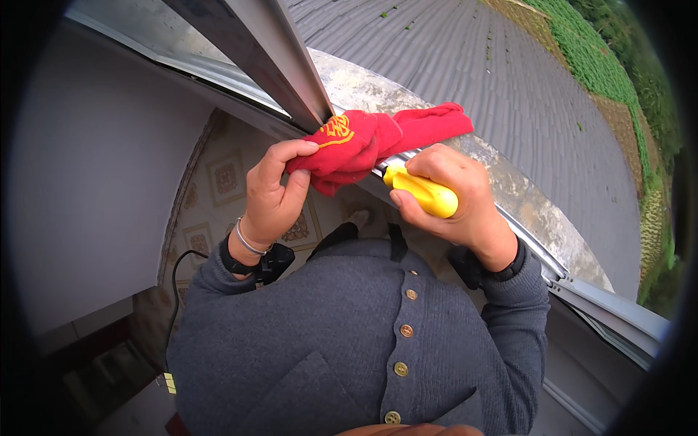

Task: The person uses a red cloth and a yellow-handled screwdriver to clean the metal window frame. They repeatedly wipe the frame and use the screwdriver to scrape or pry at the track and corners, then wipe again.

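My left hand pinches the near left end of a red cloth, possibly a sock, between thumb and fingers. Yellow lettering or embroidery marks that end. The cloth lies bunched across an aluminium window track, its narrow far end stretching to the right over the outer ledge. In my right hand is the yellow handle of a tool, angled toward the track beside the cloth. Only a short dark neck shows past the handle; the tool's tip is hidden, so its kind cannot be told.
A metal sash frame stands at the cloth's upper left. Beyond the track run a stained concrete ledge and a grey corrugated roof. Patterned tiles cover the floor below. A black cable hangs at the left.
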Demonstrator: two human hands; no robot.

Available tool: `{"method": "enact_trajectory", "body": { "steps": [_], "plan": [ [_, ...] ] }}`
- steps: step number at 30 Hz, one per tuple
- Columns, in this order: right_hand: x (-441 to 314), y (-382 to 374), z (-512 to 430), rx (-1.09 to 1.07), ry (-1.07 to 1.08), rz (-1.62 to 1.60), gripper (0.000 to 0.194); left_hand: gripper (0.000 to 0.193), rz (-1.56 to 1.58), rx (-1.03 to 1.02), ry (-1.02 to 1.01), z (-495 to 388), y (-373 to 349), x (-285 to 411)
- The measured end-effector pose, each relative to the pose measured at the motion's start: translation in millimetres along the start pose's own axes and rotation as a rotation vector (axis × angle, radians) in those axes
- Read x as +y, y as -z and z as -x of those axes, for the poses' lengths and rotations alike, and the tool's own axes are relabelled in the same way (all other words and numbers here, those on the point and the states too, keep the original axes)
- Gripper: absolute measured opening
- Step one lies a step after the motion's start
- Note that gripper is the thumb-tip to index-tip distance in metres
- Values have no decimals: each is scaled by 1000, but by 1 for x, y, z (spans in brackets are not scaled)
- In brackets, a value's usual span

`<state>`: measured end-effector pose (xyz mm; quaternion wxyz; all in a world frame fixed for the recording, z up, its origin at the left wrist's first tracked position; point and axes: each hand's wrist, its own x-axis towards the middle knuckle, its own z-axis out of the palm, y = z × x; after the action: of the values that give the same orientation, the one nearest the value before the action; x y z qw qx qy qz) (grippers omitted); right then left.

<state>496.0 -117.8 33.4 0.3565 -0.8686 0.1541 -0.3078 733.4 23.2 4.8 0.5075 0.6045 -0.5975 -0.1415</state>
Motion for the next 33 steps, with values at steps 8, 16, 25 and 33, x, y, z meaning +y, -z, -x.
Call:
{"method": "enact_trajectory", "body": {
  "steps": [8, 16, 25, 33],
  "plan": [
    [-12, 34, 8, -60, -116, 32, 24, 29, 44, -182, 73, 0, -16, 3],
    [-20, 68, 26, -113, -219, 87, 23, 29, 78, -370, 98, -4, -41, 6],
    [-33, 97, 58, -152, -312, 197, 25, 30, 164, -585, -7, -7, -76, 21],
    [-46, 120, 79, -233, -374, 282, 27, 32, 115, -937, -162, -26, -105, 45]
  ]
}}
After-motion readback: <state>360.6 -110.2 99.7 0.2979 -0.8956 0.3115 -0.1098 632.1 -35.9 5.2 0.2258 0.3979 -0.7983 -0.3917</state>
